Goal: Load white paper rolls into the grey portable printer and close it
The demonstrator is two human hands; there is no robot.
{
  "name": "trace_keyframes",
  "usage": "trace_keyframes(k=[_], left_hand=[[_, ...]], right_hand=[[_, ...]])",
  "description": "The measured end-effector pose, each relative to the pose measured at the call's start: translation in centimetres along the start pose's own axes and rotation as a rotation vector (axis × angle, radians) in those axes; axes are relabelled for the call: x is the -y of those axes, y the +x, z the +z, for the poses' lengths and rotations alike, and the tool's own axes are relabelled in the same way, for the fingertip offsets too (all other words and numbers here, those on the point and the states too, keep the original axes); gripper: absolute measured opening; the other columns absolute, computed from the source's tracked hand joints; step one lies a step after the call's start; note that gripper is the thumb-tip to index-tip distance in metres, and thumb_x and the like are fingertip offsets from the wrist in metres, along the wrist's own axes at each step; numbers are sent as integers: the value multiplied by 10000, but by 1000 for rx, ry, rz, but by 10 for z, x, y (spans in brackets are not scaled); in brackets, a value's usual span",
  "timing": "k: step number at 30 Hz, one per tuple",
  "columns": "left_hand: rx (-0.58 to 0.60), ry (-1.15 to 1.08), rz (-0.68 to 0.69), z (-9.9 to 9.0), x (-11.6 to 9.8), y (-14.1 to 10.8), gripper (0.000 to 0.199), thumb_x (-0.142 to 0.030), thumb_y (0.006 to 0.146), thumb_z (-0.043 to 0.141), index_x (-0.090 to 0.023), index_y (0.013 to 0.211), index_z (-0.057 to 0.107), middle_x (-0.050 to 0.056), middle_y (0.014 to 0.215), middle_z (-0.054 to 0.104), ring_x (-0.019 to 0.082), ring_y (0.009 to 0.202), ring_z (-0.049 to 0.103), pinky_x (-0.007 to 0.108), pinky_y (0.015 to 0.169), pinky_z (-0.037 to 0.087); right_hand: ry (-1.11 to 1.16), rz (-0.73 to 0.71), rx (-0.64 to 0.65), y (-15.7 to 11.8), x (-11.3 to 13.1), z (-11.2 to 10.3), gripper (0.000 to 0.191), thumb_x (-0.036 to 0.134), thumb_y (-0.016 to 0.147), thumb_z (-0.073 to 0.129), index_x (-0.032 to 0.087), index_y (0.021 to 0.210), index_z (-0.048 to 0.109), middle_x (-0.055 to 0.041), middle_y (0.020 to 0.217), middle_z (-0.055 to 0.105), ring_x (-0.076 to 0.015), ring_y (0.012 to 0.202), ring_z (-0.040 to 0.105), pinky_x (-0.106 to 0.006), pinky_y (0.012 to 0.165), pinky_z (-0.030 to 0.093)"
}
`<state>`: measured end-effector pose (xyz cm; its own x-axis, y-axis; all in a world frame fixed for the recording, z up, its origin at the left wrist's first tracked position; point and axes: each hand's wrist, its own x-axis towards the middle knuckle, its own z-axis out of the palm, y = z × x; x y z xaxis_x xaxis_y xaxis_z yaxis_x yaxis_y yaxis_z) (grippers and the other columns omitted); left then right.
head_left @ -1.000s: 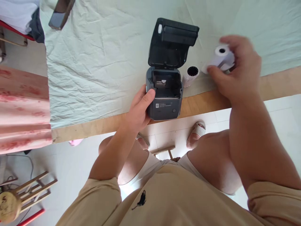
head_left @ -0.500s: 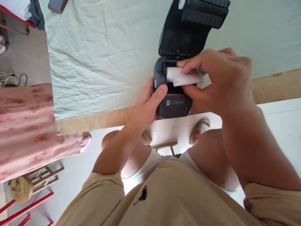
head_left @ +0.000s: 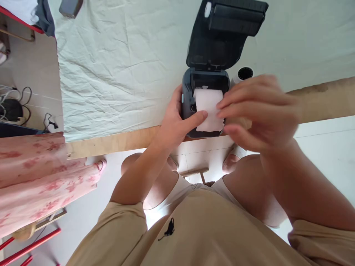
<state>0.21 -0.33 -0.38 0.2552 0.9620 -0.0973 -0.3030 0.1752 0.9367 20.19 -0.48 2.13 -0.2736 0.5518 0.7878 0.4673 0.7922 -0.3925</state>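
A dark grey portable printer (head_left: 188, 83) sits at the table's front edge with its black lid (head_left: 219, 44) swung up. From its bay a white paper roll (head_left: 209, 99) shows, and its loose end hangs down over the front. My left hand (head_left: 179, 123) grips the printer's left side, thumb lying on the paper. Blurred by motion, my right hand (head_left: 260, 111) hovers at the paper's right edge with fingers and thumb apart; whether the fingertips touch it I cannot tell. Partly behind that hand stands a white cylinder with a black round top (head_left: 245, 73).
A pale green cloth (head_left: 119, 74) covers the table, whose wooden edge (head_left: 111, 146) runs in front of me. A dark grey object (head_left: 70, 7) lies at the far left. Beyond the table's left end are a person in pink floral cloth (head_left: 52, 177), cables (head_left: 23, 99) and a stool (head_left: 50, 220).
My right hand has come off the paper roll and moved slightly right. The roll now sits in the bay with its end over the front. My left thumb has moved onto the paper.
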Motion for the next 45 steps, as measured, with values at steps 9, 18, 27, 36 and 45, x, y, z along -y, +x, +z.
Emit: trace_keyframes(k=[9,18,27,36,45], left_hand=[[37,65,53,-16,21,15,794,-551,650,979,-308,1287,571,24,1113,731,226,974,778,361,796,667],[-107,6,-67,15,-6,-3,647,-688,796,853,-316,1257,595,49,1109,749,306,1154,791,396,845,669],[-64,-74,-83,16,-14,-2,392,-589,935,781,-315,1198,683,18,1035,754,311,1272,783,373,859,693],[-144,-187,-115,15,-1,6,549,-740,1034,509,-246,1112,735,44,1140,845,287,1469,683,376,1103,664],[-232,-127,-157,11,-2,6,411,-602,1053,558,-249,913,716,0,801,780,224,1047,847,340,863,709]], right_hand=[[-39,287,-113,14,-10,-10,440,597,1039,591,336,1393,602,-45,1354,702,-260,1155,758,-354,721,525],[207,674,129,-10,-4,3,552,497,939,766,219,617,413,42,525,405,-84,496,328,-280,457,235],[295,779,262,-6,-19,3,676,618,920,772,230,595,324,57,521,295,-67,488,228,-273,433,194],[325,752,243,-21,-23,3,585,581,888,791,243,688,358,60,563,420,-86,494,386,-262,443,284],[276,680,-26,-7,-5,-1,556,411,872,833,276,775,303,64,578,546,-140,485,553,-306,455,433]])
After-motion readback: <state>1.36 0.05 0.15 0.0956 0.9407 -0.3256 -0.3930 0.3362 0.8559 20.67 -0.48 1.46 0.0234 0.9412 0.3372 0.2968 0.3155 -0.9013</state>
